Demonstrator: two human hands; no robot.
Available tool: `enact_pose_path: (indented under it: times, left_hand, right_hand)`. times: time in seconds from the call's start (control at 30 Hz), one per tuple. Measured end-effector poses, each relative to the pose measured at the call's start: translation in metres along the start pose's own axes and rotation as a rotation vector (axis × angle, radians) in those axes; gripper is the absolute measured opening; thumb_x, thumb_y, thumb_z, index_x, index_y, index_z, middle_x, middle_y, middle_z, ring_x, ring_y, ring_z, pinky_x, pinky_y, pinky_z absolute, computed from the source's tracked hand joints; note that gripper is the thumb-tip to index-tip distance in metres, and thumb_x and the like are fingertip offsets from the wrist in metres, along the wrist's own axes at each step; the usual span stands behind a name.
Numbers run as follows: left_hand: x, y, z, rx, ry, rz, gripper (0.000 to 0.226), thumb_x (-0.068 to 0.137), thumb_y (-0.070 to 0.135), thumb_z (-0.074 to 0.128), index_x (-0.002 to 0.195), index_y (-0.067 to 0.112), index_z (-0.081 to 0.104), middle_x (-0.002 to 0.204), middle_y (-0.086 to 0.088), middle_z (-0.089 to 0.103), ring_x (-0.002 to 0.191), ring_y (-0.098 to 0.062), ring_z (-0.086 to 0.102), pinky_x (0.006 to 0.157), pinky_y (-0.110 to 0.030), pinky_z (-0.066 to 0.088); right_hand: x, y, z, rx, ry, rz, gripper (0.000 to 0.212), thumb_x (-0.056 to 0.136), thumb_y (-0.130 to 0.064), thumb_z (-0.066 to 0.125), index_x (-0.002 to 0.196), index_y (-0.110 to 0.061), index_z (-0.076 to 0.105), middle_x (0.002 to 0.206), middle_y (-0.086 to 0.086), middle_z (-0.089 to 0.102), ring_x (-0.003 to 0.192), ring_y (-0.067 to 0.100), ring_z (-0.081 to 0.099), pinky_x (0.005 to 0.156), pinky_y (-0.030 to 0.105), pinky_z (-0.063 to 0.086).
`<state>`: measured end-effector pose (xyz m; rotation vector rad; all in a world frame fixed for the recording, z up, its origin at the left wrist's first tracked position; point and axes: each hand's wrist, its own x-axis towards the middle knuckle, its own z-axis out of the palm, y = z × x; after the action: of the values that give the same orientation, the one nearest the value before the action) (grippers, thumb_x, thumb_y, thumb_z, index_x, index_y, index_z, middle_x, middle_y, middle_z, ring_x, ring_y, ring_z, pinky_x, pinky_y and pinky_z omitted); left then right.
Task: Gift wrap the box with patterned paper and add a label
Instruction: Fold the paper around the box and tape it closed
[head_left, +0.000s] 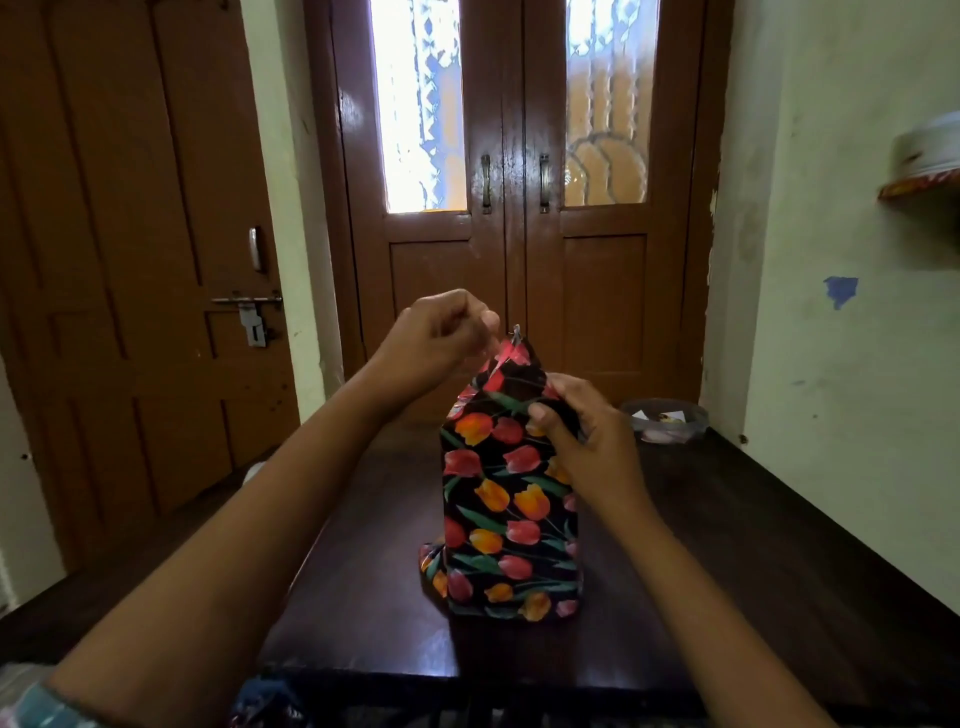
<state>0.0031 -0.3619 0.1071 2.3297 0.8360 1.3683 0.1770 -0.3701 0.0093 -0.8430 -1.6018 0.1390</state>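
Observation:
A tall box (506, 514) wrapped in black paper with red and orange tulips stands upright in the middle of a dark wooden table (727, 561). Its top flap (511, 358) is folded to a point that sticks up. My left hand (441, 338) is raised beside that point, with curled fingers pinching something thin and clear next to the tip of the flap. My right hand (576, 441) grips the box's upper right corner, its thumb pressing the folded paper against the front. A loose bit of paper sticks out at the box's bottom left.
A clear plastic tub (665, 418) with small items stands at the table's far right, by the wall. Brown double doors with glass panes are behind the table. A shelf with a round tin (930, 150) juts from the right wall.

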Motion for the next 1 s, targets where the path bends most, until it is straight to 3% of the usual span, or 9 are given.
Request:
enact_pose_path:
  times: [0.13, 0.3, 0.43, 0.47, 0.53, 0.6, 0.83, 0.93, 1.0]
  left_hand:
    - [-0.015, -0.011, 0.003, 0.011, -0.142, -0.019, 0.04, 0.082, 0.043, 0.054, 0.117, 0.023, 0.056, 0.104, 0.005, 0.06, 0.095, -0.011, 0.06, 0.077, -0.021, 0.05]
    - [-0.012, -0.014, 0.004, -0.065, -0.102, 0.052, 0.019, 0.085, 0.017, 0.063, 0.101, 0.008, 0.065, 0.097, 0.001, 0.068, 0.092, -0.01, 0.065, 0.081, -0.024, 0.053]
    - [-0.007, -0.005, 0.005, -0.087, -0.095, 0.044, 0.01, 0.09, 0.009, 0.056, 0.091, 0.002, 0.064, 0.084, 0.0, 0.067, 0.08, -0.006, 0.065, 0.073, -0.018, 0.05]
    - [-0.008, -0.005, 0.005, -0.093, -0.115, 0.035, 0.011, 0.09, 0.01, 0.055, 0.092, 0.002, 0.063, 0.084, 0.0, 0.066, 0.08, -0.006, 0.065, 0.073, -0.017, 0.05]
    - [-0.011, -0.005, 0.006, -0.125, -0.138, 0.01, 0.021, 0.087, 0.018, 0.058, 0.101, 0.002, 0.061, 0.091, -0.002, 0.067, 0.087, -0.009, 0.066, 0.077, -0.021, 0.052]
    - [-0.014, -0.006, 0.006, -0.15, -0.143, -0.006, 0.039, 0.079, 0.028, 0.061, 0.111, 0.006, 0.061, 0.099, -0.005, 0.068, 0.095, -0.014, 0.066, 0.084, -0.026, 0.053]
    - [-0.015, -0.003, 0.006, -0.119, -0.187, 0.044, 0.021, 0.077, 0.025, 0.064, 0.092, 0.01, 0.068, 0.091, -0.002, 0.069, 0.088, -0.013, 0.066, 0.079, -0.022, 0.053]
    - [-0.008, -0.007, 0.012, -0.041, -0.029, 0.039, 0.011, 0.084, 0.02, 0.063, 0.081, 0.011, 0.067, 0.079, 0.004, 0.067, 0.077, -0.002, 0.065, 0.069, -0.014, 0.049]
    - [-0.002, -0.011, 0.016, 0.094, 0.066, 0.04, 0.013, 0.088, 0.02, 0.06, 0.075, 0.018, 0.063, 0.076, 0.011, 0.063, 0.072, 0.007, 0.061, 0.065, -0.008, 0.046]
  right_hand:
    - [0.001, -0.001, 0.004, 0.067, 0.023, 0.023, 0.03, 0.087, -0.031, 0.061, 0.107, -0.009, 0.066, 0.105, -0.003, 0.065, 0.101, 0.003, 0.059, 0.084, 0.014, 0.046]
    - [0.006, -0.007, -0.001, 0.162, -0.079, 0.102, 0.02, 0.088, -0.016, 0.061, 0.106, -0.011, 0.067, 0.111, -0.003, 0.063, 0.105, 0.007, 0.059, 0.086, 0.017, 0.046]
    - [0.008, -0.004, -0.009, 0.072, -0.162, 0.146, 0.055, 0.08, -0.031, 0.068, 0.131, -0.023, 0.049, 0.124, -0.022, 0.046, 0.111, -0.011, 0.043, 0.08, -0.005, 0.035]
    - [0.007, -0.003, -0.009, 0.069, -0.172, 0.162, 0.059, 0.078, -0.035, 0.069, 0.133, -0.023, 0.048, 0.125, -0.022, 0.044, 0.113, -0.009, 0.043, 0.082, -0.004, 0.036]
    - [0.004, 0.001, -0.008, 0.099, -0.187, 0.175, 0.06, 0.076, -0.048, 0.067, 0.128, -0.022, 0.054, 0.128, -0.015, 0.053, 0.116, -0.003, 0.05, 0.094, 0.014, 0.044]
    - [0.0, 0.002, -0.007, 0.112, -0.195, 0.177, 0.054, 0.077, -0.054, 0.062, 0.119, -0.021, 0.062, 0.116, -0.01, 0.065, 0.108, 0.001, 0.058, 0.09, 0.026, 0.05]
    - [-0.003, 0.001, -0.005, 0.002, -0.147, 0.067, 0.036, 0.086, -0.042, 0.055, 0.116, -0.024, 0.062, 0.104, -0.01, 0.066, 0.099, 0.002, 0.062, 0.077, 0.015, 0.047]
    - [-0.005, 0.002, -0.003, -0.018, -0.18, 0.072, 0.061, 0.081, -0.056, 0.058, 0.134, -0.028, 0.046, 0.119, -0.007, 0.062, 0.111, 0.003, 0.057, 0.085, 0.011, 0.045]
    - [-0.009, 0.006, 0.003, -0.13, -0.205, 0.044, 0.082, 0.078, -0.061, 0.057, 0.145, -0.032, 0.02, 0.143, -0.005, 0.04, 0.133, 0.005, 0.034, 0.101, 0.017, 0.033]
